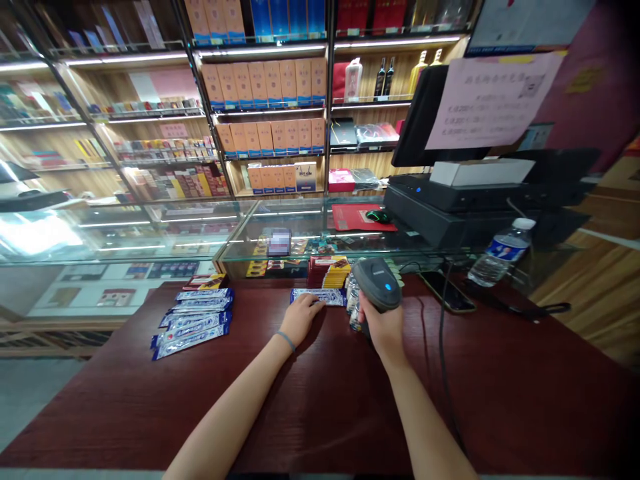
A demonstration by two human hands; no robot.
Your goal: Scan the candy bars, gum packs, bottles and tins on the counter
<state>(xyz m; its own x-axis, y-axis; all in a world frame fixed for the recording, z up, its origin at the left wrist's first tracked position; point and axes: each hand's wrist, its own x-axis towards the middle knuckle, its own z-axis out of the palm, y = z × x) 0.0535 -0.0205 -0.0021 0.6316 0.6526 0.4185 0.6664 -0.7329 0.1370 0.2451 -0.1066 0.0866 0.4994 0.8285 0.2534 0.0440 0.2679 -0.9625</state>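
Nearest, above the table (pixel 325 427), the right hand (pixel 386 330) is wrapped round the handle of the scanner (pixel 376 283), whose long head slants away and leftward, dark grey with a blue light. Beside it, the left hand (pixel 301 315) has its fingertips on a packet (pixel 334 298); whether it grips or only presses, I cannot tell. Flat, glossy, blue and white, the packet lies crosswise. Similar packets (pixel 195 319) fan out further left. Beyond are red-and-yellow packs (pixel 336 272), a glass counter (pixel 300 217) and shelves (pixel 373 161).
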